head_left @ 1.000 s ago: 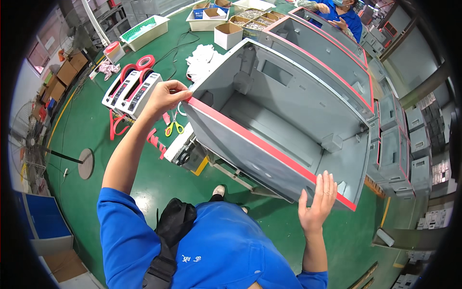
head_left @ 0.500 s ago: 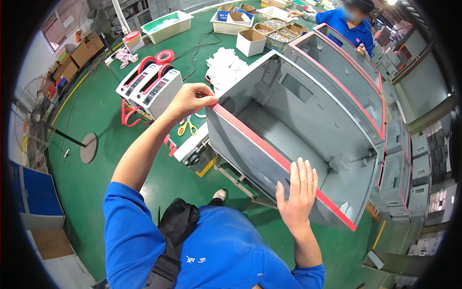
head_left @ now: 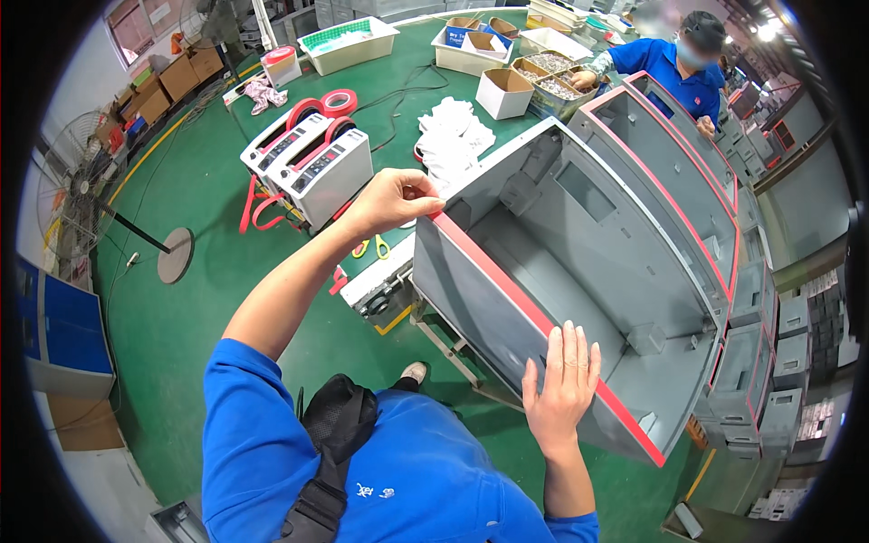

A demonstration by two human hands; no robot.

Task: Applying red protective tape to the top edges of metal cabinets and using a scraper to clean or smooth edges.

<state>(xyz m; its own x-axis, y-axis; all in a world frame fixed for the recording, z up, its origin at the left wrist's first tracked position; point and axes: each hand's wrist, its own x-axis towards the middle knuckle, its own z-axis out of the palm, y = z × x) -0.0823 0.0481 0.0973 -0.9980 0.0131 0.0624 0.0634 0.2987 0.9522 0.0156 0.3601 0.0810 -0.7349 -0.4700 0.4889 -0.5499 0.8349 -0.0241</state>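
A grey metal cabinet shell (head_left: pixel 471 294) lies in front of me with its open side up. Red tape (head_left: pixel 509 288) runs along its near top edge. At the left corner of that edge, my left hand (head_left: pixel 396 201) is closed in a pinch on the tape's end. Farther right, my right hand (head_left: pixel 561 385) rests against the taped edge, its fingers stretched out and holding nothing. Scissors with yellow handles (head_left: pixel 382 246) lie below my left wrist, partly hidden by it.
Two tape dispensers (head_left: pixel 326 185) with red rolls stand left of the shell. White cloths (head_left: pixel 451 136) lie behind it. More red-edged grey shells (head_left: pixel 665 172) stand at the right, where a co-worker (head_left: pixel 674 77) reaches into boxes of small parts (head_left: pixel 552 89). A floor fan's base (head_left: pixel 176 255) is at left.
The whole view has shifted, so the scene sits lower. Both my hands stay at the taped edge. The co-worker's reaching hand has come nearer, over the parts boxes.
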